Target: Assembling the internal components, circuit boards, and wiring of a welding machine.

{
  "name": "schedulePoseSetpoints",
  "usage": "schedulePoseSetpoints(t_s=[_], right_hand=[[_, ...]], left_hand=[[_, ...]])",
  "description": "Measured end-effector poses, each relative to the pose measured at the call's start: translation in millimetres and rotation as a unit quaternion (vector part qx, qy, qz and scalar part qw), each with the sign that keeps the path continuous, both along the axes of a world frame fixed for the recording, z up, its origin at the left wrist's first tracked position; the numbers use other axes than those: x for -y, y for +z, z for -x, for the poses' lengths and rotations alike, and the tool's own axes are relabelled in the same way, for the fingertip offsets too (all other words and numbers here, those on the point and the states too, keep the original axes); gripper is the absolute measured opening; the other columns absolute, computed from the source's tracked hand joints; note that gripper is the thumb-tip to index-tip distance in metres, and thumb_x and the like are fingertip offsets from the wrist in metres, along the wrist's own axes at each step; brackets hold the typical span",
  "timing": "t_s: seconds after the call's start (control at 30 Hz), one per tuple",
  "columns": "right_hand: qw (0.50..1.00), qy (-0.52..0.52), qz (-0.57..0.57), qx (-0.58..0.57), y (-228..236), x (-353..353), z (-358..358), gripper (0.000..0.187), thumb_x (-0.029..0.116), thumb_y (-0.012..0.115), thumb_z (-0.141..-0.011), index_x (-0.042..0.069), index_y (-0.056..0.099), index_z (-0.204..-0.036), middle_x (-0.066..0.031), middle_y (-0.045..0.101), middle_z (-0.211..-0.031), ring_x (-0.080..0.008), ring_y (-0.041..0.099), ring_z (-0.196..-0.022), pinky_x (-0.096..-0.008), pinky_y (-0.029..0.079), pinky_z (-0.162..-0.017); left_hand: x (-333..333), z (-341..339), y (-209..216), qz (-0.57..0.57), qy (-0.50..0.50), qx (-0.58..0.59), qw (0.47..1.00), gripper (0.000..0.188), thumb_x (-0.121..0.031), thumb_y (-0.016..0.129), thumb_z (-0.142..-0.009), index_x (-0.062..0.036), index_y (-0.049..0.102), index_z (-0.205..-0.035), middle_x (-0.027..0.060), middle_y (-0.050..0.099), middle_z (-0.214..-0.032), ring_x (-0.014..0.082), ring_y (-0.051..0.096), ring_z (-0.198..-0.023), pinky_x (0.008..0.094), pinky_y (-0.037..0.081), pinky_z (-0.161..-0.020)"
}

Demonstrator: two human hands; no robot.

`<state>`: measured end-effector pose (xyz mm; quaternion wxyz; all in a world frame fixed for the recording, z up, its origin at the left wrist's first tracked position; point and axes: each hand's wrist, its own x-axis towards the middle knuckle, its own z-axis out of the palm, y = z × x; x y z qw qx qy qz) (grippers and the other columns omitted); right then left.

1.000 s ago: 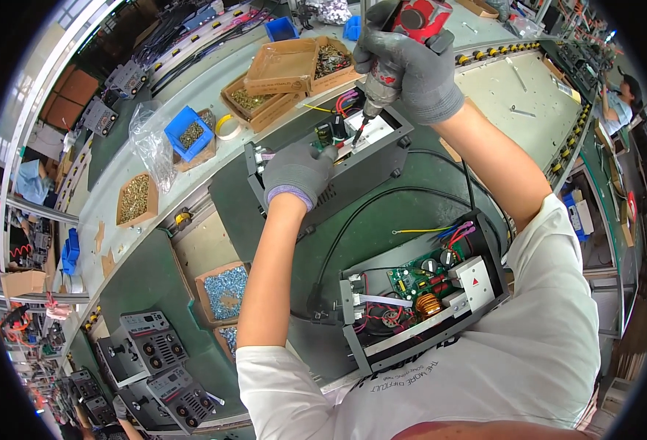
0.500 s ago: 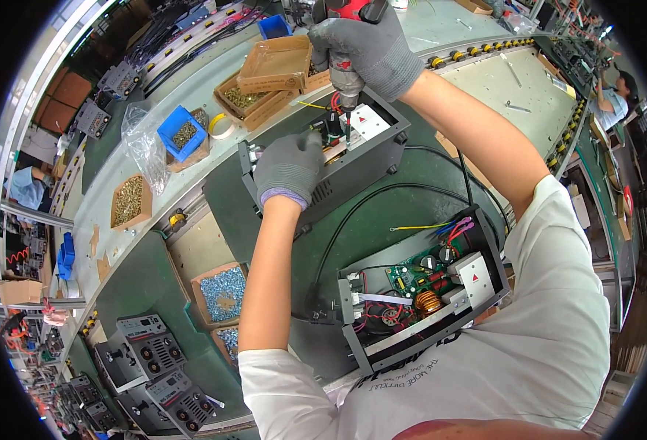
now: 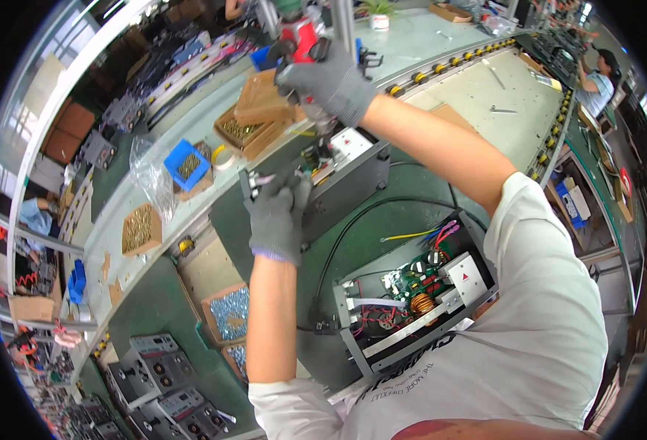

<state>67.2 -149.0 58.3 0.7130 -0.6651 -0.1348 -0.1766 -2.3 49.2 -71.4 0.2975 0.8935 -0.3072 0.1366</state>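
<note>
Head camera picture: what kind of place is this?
Probably a factory: a red power drill, an open case holding electronics and a blue bin of small parts suggest so.

Green worktop [image 3: 356,246], 2 open chassis [image 3: 419,293] [image 3: 345,192], cable [image 3: 400,199]

The view looks down from the wearer's own head, from the left of two cameras worn side by side, facing forward over the shirt [image 3: 514,293] onto the bench [image 3: 155,301]. The bench work is close: the left hand [image 3: 276,216] lies near mid-picture, the right hand [image 3: 331,84] above it toward the top edge. The wide fisheye also takes in distant surroundings, bows the long pole [image 3: 65,99] at left, and darkens at the corners; near its rim, small things are probably too blurred to tell.
</note>
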Motion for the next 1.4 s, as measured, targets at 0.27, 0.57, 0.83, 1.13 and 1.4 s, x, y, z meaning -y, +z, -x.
schedulePoseSetpoints(t_s=[0.27,0.57,0.83,1.13,1.4], right_hand=[[0.994,0.031,-0.096,0.042,44,-3,40,0.033,0.009,0.073,-0.078,0.000,0.066,-0.108,-0.0087,0.068,-0.077,-0.0169,0.067,-0.062,-0.0311,0.057,-0.059],[0.986,0.024,-0.127,0.101,41,9,110,0.026,0.014,0.060,-0.089,-0.003,0.062,-0.108,-0.0133,0.068,-0.086,-0.0215,0.068,-0.074,-0.0337,0.058,-0.069],[0.982,0.034,-0.131,0.130,30,13,118,0.024,0.019,0.056,-0.096,-0.002,0.066,-0.102,-0.0118,0.068,-0.091,-0.0200,0.067,-0.083,-0.0340,0.057,-0.075],[0.985,0.079,-0.118,0.098,31,14,129,0.023,0.020,0.056,-0.097,-0.001,0.066,-0.101,-0.0103,0.067,-0.090,-0.0202,0.067,-0.081,-0.0340,0.057,-0.075],[0.986,0.084,-0.128,0.072,30,15,128,0.023,0.021,0.056,-0.095,0.000,0.065,-0.099,-0.0104,0.067,-0.090,-0.0204,0.066,-0.081,-0.0341,0.056,-0.076]], left_hand=[[4,50,5,0.603,0.014,-0.504,0.617,0.036,-0.008,0.043,-0.103,0.0040,0.048,-0.137,0.0206,0.066,-0.114,0.0307,0.069,-0.097,0.0308,0.056,-0.073],[1,68,-7,0.663,-0.053,-0.477,0.575,0.038,-0.033,0.070,-0.097,-0.0022,0.060,-0.118,0.0027,0.059,-0.096,0.0083,0.051,-0.077,0.0165,0.041,-0.058],[13,80,2,0.624,-0.086,-0.435,0.644,0.044,-0.041,0.072,-0.094,-0.0040,0.061,-0.114,0.0007,0.060,-0.095,0.0066,0.048,-0.074,0.0191,0.035,-0.057],[15,88,1,0.561,-0.028,-0.395,0.727,0.045,-0.044,0.070,-0.096,-0.0015,0.065,-0.112,0.0018,0.063,-0.085,0.0068,0.049,-0.068,0.0213,0.037,-0.057],[18,92,6,0.488,0.052,-0.333,0.805,0.047,-0.046,0.069,-0.096,0.0009,0.071,-0.103,0.0031,0.067,-0.082,0.0065,0.052,-0.067,0.0223,0.039,-0.060]])
